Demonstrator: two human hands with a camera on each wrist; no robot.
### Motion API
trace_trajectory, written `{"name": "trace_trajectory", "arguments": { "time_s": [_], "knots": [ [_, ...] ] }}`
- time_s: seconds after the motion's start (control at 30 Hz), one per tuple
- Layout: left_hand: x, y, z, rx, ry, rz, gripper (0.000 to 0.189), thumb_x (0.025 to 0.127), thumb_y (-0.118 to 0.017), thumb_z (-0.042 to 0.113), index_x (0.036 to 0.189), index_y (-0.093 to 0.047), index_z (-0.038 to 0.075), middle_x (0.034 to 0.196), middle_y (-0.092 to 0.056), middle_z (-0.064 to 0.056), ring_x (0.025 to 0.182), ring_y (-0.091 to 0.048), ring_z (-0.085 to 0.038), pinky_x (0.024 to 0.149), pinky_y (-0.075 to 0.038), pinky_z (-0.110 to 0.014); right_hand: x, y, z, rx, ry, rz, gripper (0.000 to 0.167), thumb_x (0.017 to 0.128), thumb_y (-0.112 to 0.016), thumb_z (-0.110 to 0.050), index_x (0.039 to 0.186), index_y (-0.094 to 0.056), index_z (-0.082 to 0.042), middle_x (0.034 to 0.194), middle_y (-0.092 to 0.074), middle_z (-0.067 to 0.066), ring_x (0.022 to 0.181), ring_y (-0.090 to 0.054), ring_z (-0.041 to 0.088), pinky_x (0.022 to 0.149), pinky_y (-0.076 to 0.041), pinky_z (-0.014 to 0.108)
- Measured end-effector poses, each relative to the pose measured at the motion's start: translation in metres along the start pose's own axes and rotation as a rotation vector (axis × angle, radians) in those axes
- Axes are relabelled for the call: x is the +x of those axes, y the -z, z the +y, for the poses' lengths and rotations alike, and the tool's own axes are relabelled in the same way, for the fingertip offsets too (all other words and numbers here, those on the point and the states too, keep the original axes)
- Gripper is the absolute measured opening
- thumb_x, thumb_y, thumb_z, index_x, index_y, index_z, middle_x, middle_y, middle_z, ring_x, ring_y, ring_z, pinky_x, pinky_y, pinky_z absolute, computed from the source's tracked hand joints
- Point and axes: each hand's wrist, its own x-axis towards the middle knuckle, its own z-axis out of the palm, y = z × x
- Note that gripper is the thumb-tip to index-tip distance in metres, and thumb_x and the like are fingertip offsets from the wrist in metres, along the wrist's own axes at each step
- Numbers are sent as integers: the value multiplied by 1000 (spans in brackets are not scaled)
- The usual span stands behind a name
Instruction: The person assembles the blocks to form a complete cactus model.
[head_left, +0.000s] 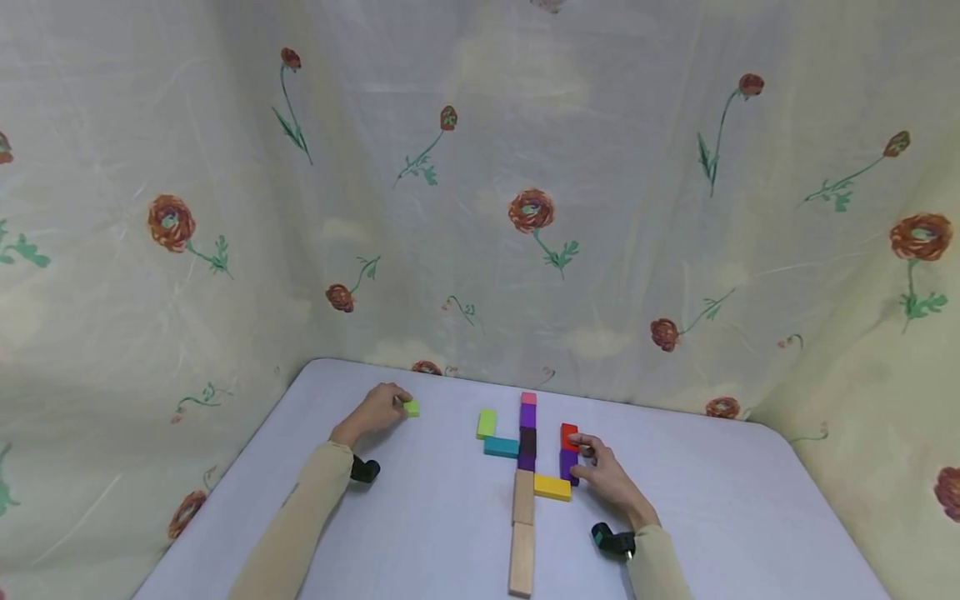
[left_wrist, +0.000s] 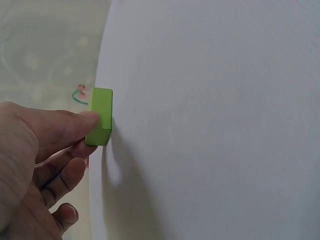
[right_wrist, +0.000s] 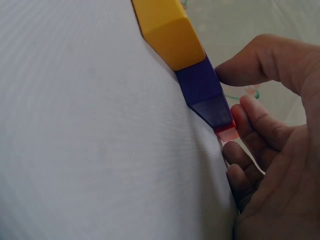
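My left hand point(head_left: 380, 408) pinches a light green block point(left_wrist: 101, 116) between thumb and fingers, at the left back part of the table. The other fingers curl loosely below it in the left wrist view. On the right, my right hand point(head_left: 606, 475) is beside a red block point(head_left: 569, 437) and a purple block point(head_left: 568, 467) laid end to end. Its thumb touches the purple block's side, and its fingertips are at the red one. A yellow block point(head_left: 552, 487) lies crosswise against the purple block's near end, reaching to a central row of blocks.
That row runs front to back: two plain wooden blocks point(head_left: 522, 550), then dark and purple blocks point(head_left: 528, 442), with a pink block point(head_left: 528, 398) at the far end. Left of it lie a teal block point(head_left: 501, 447) and another light green block point(head_left: 487, 423). Flowered cloth point(head_left: 480, 208) hangs behind the white table.
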Motion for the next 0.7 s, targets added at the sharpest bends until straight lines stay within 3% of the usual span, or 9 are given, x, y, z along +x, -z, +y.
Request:
{"name": "trace_trajectory", "arguments": {
  "time_s": [0.47, 0.7],
  "knots": [
    [18, -22, 22, -30, -33, -26, 25, 84, -71, 6, 109, -71, 2, 107, -69, -8, 93, -60, -17, 81, -51, -34, 1, 1, 0, 25, 13, -1, 55, 87, -61, -10, 139, -42, -12, 145, -37, 19, 133, -34, 39, 108, -30, 62],
    [22, -32, 30, -62, -52, 2, 23, 84, -74, 8, 105, -72, 2, 103, -69, -8, 93, -61, -19, 83, -51, -37, 2, 1, 0, 24, 16, 3, 54, 87, -62, -9, 138, -43, -12, 143, -38, 20, 132, -35, 39, 108, -29, 62]
  ]
}}
